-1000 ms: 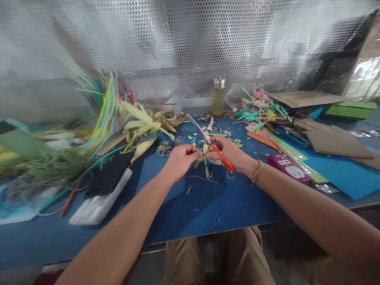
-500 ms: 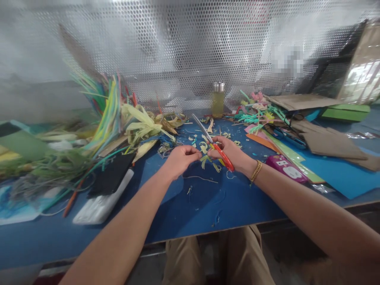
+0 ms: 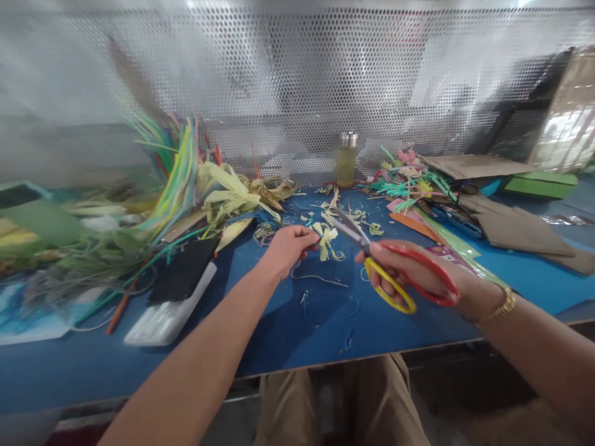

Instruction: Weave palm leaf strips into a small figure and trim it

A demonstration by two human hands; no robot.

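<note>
My left hand (image 3: 292, 248) pinches a small pale yellow-green flower (image 3: 327, 238) of cut husk strips, just above the blue table (image 3: 279, 322). My right hand (image 3: 395, 272) grips a pair of scissors (image 3: 354, 230) by one red and one yellow handle loop. Their blades point up and left, toward the flower but apart from it. Pale husk scraps (image 3: 360, 217) lie scattered behind the flower. A thin string (image 3: 320, 279) curls on the table below it.
Dried corn husks (image 3: 227, 192) and colourful strips (image 3: 179, 161) are heaped at left, with a black phone-like slab (image 3: 183, 269) on a white packet (image 3: 162, 319). A lidded bottle (image 3: 346, 162) stands at the back. Paper flowers (image 3: 409, 176) and cardboard (image 3: 515, 226) lie at right.
My right hand has drawn back to the right and turned the scissors, so the handle loops now show apart. My left hand keeps the flower in nearly the same place.
</note>
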